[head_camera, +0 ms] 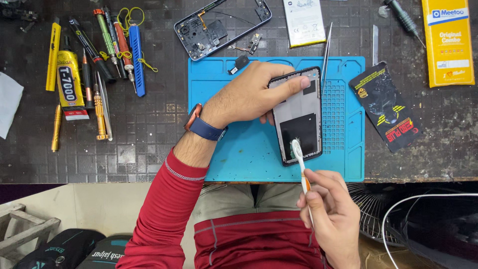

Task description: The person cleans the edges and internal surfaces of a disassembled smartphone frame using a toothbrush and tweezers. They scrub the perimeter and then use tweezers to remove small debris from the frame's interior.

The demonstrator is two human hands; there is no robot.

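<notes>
An opened phone panel point(300, 115), grey and black inside, lies on a blue repair mat point(239, 144). My left hand point(251, 94) presses down on its upper left edge, with the forefinger stretched across the top. My right hand point(331, 214) grips a white toothbrush point(300, 162) with an orange band. The brush head rests on the lower end of the panel.
A phone frame point(221, 25) and a white battery point(304, 21) lie beyond the mat. Tweezers point(326, 47) rest at the mat's top right. Screwdrivers point(107, 40), a glue tube point(69, 84), and packets point(387, 107) point(448, 42) are spread left and right. A fan guard point(371, 209) sits below the bench edge.
</notes>
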